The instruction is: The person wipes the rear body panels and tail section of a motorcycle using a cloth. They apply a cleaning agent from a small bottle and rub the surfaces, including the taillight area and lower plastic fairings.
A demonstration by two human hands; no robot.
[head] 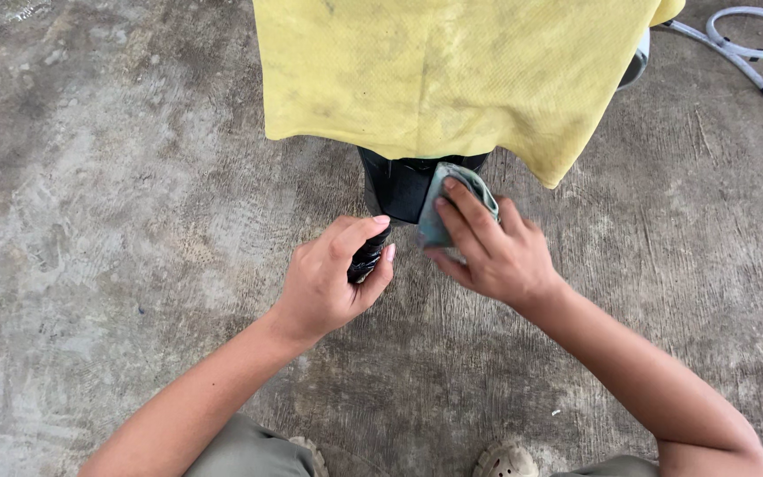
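Note:
My left hand (pixel 333 278) is closed around a small black, ribbed part (pixel 369 256) that juts out below a black object (pixel 399 184). My right hand (pixel 492 247) presses a folded grey-blue cloth (pixel 441 208) against the lower side of that black object. A large yellow towel (pixel 443 75) hangs over the black object and hides most of it. Both forearms reach in from the bottom of the view.
The ground is rough grey concrete (pixel 117 221). A pale hose (pixel 752 53) loops at the top right. My shoe tips (pixel 505 459) and trouser knees show at the bottom edge.

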